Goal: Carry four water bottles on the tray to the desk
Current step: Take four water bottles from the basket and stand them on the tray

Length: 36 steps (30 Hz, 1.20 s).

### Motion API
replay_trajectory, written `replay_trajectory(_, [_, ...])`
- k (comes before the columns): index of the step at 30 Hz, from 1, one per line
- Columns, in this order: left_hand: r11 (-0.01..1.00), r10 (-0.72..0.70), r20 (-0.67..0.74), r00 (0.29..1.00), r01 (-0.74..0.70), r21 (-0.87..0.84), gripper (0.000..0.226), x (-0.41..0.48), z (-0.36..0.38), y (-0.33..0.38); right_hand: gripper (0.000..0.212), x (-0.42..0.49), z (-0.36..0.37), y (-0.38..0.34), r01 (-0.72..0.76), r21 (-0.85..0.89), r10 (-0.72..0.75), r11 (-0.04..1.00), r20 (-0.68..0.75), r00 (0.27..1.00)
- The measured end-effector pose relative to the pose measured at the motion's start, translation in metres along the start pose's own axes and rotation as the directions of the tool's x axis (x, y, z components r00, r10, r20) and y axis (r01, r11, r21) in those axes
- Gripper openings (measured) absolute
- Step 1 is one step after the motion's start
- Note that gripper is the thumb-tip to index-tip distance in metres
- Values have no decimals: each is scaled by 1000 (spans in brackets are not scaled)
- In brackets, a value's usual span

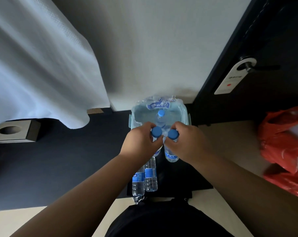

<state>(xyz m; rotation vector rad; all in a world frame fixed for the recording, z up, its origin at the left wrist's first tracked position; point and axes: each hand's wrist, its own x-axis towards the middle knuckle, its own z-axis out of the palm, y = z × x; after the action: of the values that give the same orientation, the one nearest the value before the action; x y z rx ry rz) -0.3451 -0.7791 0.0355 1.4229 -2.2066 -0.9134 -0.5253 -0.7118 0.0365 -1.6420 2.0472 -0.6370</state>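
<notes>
I see my left hand (pixel 141 139) with fingers curled tight around the neck of one clear plastic water bottle with a blue cap (pixel 156 131). My right hand (pixel 184 141) is clenched the same way on a second blue-capped clear bottle (pixel 172 155). Both hang upright above the torn plastic-wrapped bottle pack (pixel 159 108), where one blue-capped bottle (pixel 161 117) stands. Two more clear bottles with blue labels (pixel 150 178) lie side by side, touching, on the black flat tray (pixel 179 182) below my hands. Count: five bottles visible, two hands.
</notes>
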Motion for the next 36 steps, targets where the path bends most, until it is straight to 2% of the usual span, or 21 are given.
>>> replay_trajectory(4, [998,-64,67,996,65,-3,16,-7,12,-5,21,-9,13,18,-44,3,44,999,48,998])
replay_trajectory(7, [988,-153,141,978,151,22,18,-9,31,-16,21,-13,28,33,-108,4,106,994,147,983])
replay_trajectory(12, [949,-314,249,916,298,99,21,-15,73,-44,18,-19,57,62,-205,2,195,979,295,935])
replay_trajectory(18, [921,-387,340,857,342,186,23,-21,120,-73,13,-22,94,90,-363,6,331,932,398,855])
replay_trajectory(25, [875,-458,329,826,352,333,38,7,156,-91,19,-10,129,123,-541,17,495,841,381,781])
replay_trajectory(31, [819,-542,280,793,424,386,44,32,179,-108,36,13,154,139,-565,-69,549,822,356,756])
replay_trajectory(36, [768,-617,318,720,462,444,50,38,205,-125,43,19,179,152,-612,-97,603,785,342,720])
